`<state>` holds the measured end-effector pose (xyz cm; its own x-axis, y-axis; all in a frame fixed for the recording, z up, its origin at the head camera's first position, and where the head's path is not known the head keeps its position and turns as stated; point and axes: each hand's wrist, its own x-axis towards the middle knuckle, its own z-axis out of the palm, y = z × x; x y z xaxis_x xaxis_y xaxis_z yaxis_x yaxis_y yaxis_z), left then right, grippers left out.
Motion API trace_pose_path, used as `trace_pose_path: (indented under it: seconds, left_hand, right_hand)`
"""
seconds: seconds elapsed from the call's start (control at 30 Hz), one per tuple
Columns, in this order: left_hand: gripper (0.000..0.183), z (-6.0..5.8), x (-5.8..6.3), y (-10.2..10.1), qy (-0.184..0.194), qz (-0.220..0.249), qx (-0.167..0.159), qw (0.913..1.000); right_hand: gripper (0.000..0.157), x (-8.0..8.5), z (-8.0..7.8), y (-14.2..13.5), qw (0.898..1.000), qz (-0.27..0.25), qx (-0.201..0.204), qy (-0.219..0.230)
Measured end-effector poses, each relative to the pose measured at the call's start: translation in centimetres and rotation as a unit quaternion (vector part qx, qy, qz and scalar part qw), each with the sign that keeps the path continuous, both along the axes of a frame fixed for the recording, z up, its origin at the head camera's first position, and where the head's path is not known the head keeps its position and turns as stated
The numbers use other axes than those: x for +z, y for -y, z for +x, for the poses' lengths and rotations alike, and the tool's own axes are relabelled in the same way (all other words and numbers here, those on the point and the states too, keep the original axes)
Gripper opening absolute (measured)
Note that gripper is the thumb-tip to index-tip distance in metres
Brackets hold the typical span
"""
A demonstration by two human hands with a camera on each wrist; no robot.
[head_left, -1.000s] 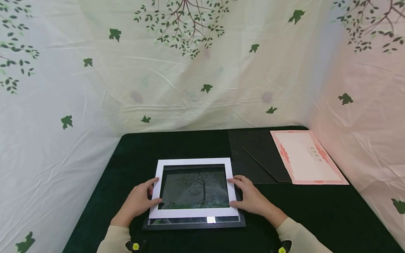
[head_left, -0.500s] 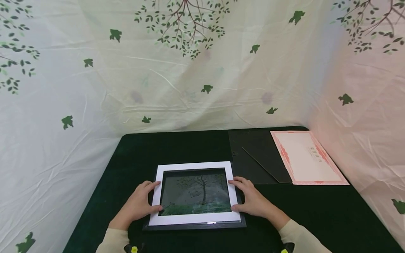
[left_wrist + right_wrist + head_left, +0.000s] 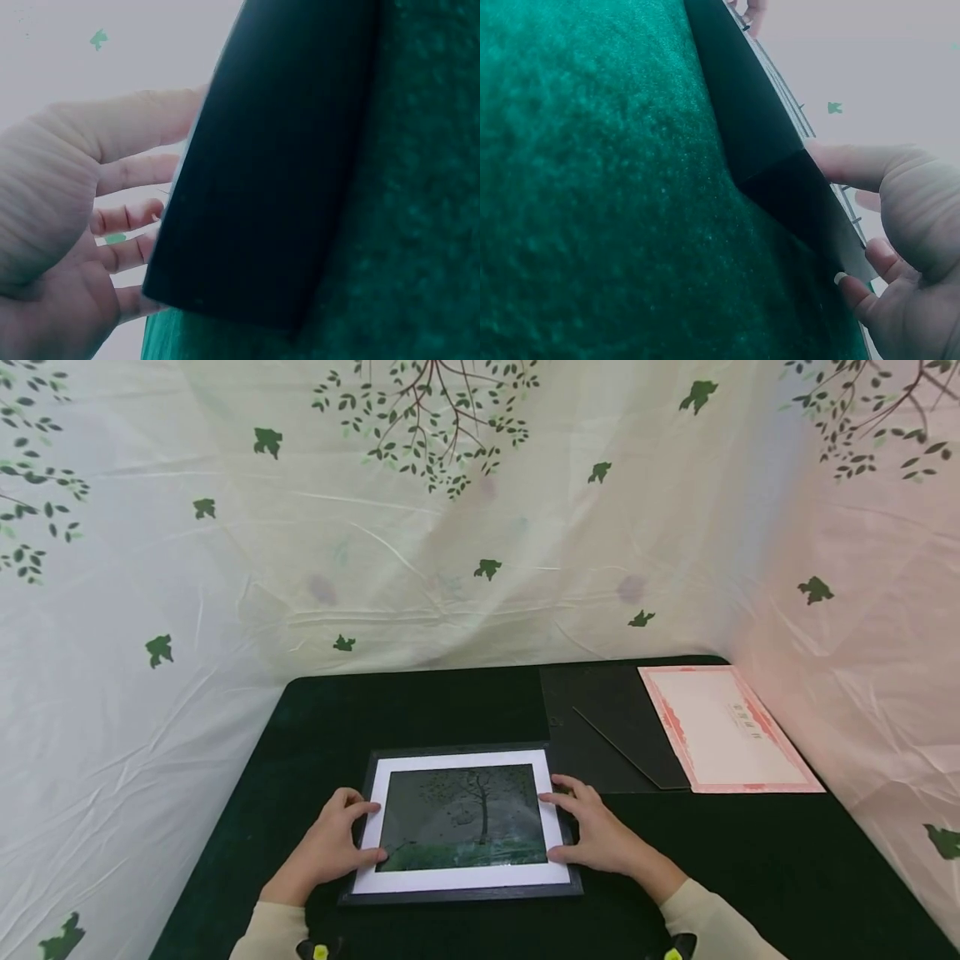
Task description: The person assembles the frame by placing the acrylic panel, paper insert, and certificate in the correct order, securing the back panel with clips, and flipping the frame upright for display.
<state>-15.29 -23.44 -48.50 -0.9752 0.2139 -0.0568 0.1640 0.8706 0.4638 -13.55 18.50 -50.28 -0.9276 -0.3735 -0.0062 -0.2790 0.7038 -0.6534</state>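
A white picture mat (image 3: 465, 882) lies flat inside the rim of a black picture frame (image 3: 457, 897) on the dark green tablecloth. Through the mat's window, shiny glass (image 3: 442, 822) reflects a tree pattern. At the mat's left side my left hand (image 3: 327, 842) rests thumb and index fingertips on the white border. Thumb and fingertips of my right hand (image 3: 600, 833) touch the right border in the same way. In the left wrist view the frame's dark side (image 3: 255, 165) stands beside fairly straight fingers. The right wrist view shows a frame corner (image 3: 780, 172) near my fingers.
Back right, a black backing board (image 3: 592, 752) with a thin slanting strut lies flat. A pink-bordered white certificate (image 3: 720, 727) overlaps its right side. Pale curtains (image 3: 420, 585) printed with leaves and branches surround the green tablecloth (image 3: 420, 710).
The mat has come down toward me into the black frame, and its lower edge now sits inside the rim. Both hands moved slightly nearer with it. The board and certificate stayed put.
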Motion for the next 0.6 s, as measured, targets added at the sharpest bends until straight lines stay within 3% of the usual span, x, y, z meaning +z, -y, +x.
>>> trace_pose_path:
  seconds: [0.37,0.6]
  left_hand:
    - [0.099,-0.03,-0.31,-0.11,0.020,0.003,-0.023,0.9995]
    - [0.100,-0.24,-0.52,-0.14,0.019,-0.011,-0.021,0.9995]
  right_hand:
    - [0.083,-0.21,-0.09,-0.03,1.000,0.017,0.021,-0.002]
    - [0.086,0.05,-0.23,0.05,0.999,0.025,0.024,0.005]
